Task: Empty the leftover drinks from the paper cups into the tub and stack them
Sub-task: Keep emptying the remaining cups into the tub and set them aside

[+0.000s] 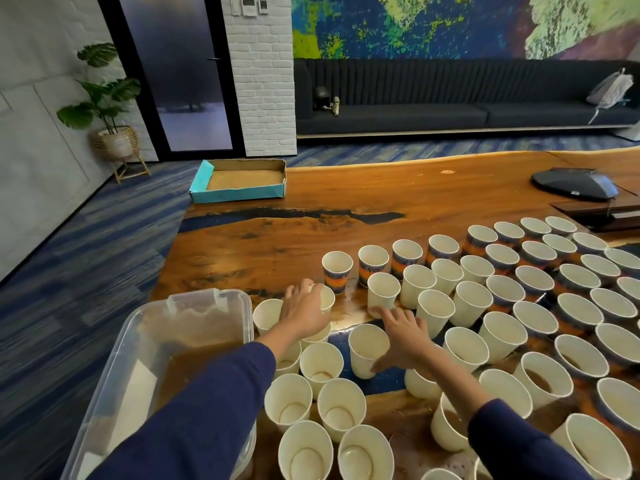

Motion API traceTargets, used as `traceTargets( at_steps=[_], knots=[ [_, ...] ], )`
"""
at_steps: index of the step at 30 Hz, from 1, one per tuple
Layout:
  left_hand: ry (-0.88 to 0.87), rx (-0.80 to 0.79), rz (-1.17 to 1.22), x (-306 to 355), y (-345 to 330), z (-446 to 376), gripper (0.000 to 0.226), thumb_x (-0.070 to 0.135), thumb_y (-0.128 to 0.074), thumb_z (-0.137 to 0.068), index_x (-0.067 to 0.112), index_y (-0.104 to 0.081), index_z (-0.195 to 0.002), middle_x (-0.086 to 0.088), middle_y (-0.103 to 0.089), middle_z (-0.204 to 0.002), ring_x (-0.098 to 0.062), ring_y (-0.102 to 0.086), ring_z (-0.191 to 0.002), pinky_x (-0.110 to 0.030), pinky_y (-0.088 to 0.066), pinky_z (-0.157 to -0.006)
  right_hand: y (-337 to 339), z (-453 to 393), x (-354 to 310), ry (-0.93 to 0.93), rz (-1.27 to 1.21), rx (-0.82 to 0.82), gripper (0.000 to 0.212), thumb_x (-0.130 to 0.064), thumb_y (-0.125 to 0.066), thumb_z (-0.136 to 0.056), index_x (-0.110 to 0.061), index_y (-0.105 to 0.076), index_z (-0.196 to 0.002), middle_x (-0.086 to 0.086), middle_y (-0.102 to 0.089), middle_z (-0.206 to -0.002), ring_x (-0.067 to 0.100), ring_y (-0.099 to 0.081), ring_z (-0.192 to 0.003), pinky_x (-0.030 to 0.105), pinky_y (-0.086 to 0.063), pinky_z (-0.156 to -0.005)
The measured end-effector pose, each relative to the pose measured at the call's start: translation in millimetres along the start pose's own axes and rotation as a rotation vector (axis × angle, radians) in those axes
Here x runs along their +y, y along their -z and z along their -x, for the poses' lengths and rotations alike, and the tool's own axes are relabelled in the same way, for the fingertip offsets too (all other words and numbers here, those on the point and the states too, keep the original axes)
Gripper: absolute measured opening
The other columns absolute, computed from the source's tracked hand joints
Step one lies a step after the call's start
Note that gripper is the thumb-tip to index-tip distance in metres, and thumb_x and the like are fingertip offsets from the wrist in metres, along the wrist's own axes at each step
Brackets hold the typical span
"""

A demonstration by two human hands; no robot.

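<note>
The left hand (304, 311) grips a white paper cup (325, 297) beside the clear plastic tub (194, 306) of brown liquid; the right hand (403, 336) spreads over cups on the wooden worktop (381, 195).

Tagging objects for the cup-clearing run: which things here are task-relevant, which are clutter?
Job:
paper cups
clear tub, brown liquid inside
left hand gripping a cup
right hand touching a cup

Lying about:
cardboard tray
conference speakerphone
backpack on the sofa
potted plant

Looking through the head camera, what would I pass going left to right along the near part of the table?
Clear plastic tub → left hand on a cup → right hand among the cups → the crowd of paper cups.
</note>
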State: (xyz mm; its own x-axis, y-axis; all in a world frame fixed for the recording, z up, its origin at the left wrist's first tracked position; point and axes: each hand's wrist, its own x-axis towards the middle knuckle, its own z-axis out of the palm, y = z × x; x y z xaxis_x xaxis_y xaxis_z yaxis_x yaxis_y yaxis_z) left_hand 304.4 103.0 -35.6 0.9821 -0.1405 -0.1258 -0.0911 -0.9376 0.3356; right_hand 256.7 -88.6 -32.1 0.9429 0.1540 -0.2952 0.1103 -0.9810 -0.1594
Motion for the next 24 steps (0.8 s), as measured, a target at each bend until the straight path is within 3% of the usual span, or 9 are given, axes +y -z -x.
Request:
traceTargets(
  at_steps=[6, 10, 15, 19, 24],
  knots=[
    [-0.32, -0.069, 0.016, 51.0, -1.5, 22.3, 0.058, 0.036, -0.062, -0.087, 0.02, -0.043, -0.139, -0.001, -0.032, -0.146, -0.027, -0.029, -0.135, -0.038, -0.029, -0.109, 28.8, 25.2, 36.1, -0.048, 0.031, -0.019, 0.095, -0.053, -0.075, -0.073, -0.024, -0.023, -0.147, 0.004, -0.026, -0.152, 0.027, -0.022, -0.14, 0.044, -0.019, -0.115],
    [-0.485, -0.175, -0.015, 86.0, -10.9, 38.9, 0.065, 0.039, -0.066, -0.086, 0.019, -0.039, -0.142, -0.004, -0.037, -0.146, -0.025, -0.033, -0.134, -0.04, -0.03, -0.109, 32.4, 51.7, 54.9, -0.073, 0.006, 0.045, 0.083, -0.053, -0.071, -0.077, -0.021, -0.031, -0.142, 0.002, -0.033, -0.148, 0.021, -0.032, -0.133, 0.035, -0.032, -0.11],
    [-0.515, -0.266, -0.013, 118.4, -26.5, 49.2, 0.077, 0.037, -0.072, -0.083, 0.016, -0.032, -0.146, -0.008, -0.037, -0.146, -0.025, -0.035, -0.133, -0.036, -0.03, -0.108, 22.2, 86.9, 64.6, -0.07, 0.003, 0.053, 0.077, -0.059, -0.067, -0.076, -0.019, -0.038, -0.134, 0.0, -0.042, -0.141, 0.015, -0.042, -0.121, 0.025, -0.042, -0.1],
    [-0.501, -0.316, -0.056, 132.9, -36.4, 55.2, 0.087, 0.034, -0.071, -0.084, 0.012, -0.019, -0.151, -0.012, -0.029, -0.151, -0.031, -0.03, -0.138, -0.039, -0.024, -0.112, 8.6, 103.5, 69.8, -0.096, 0.057, -0.02, 0.085, -0.061, -0.066, -0.077, -0.016, -0.032, -0.141, 0.003, -0.039, -0.144, 0.017, -0.041, -0.127, 0.026, -0.04, -0.102],
    [-0.477, -0.327, -0.074, 136.9, -50.8, 57.8, 0.096, 0.036, -0.07, -0.085, 0.008, -0.008, -0.153, -0.015, -0.023, -0.155, -0.031, -0.024, -0.142, -0.042, -0.018, -0.115, -9.7, 111.7, 72.9, -0.115, 0.243, -0.083, 0.086, -0.065, -0.064, -0.075, -0.011, -0.039, -0.137, 0.007, -0.043, -0.136, 0.021, -0.041, -0.121, 0.028, -0.036, -0.1]
  ],
)
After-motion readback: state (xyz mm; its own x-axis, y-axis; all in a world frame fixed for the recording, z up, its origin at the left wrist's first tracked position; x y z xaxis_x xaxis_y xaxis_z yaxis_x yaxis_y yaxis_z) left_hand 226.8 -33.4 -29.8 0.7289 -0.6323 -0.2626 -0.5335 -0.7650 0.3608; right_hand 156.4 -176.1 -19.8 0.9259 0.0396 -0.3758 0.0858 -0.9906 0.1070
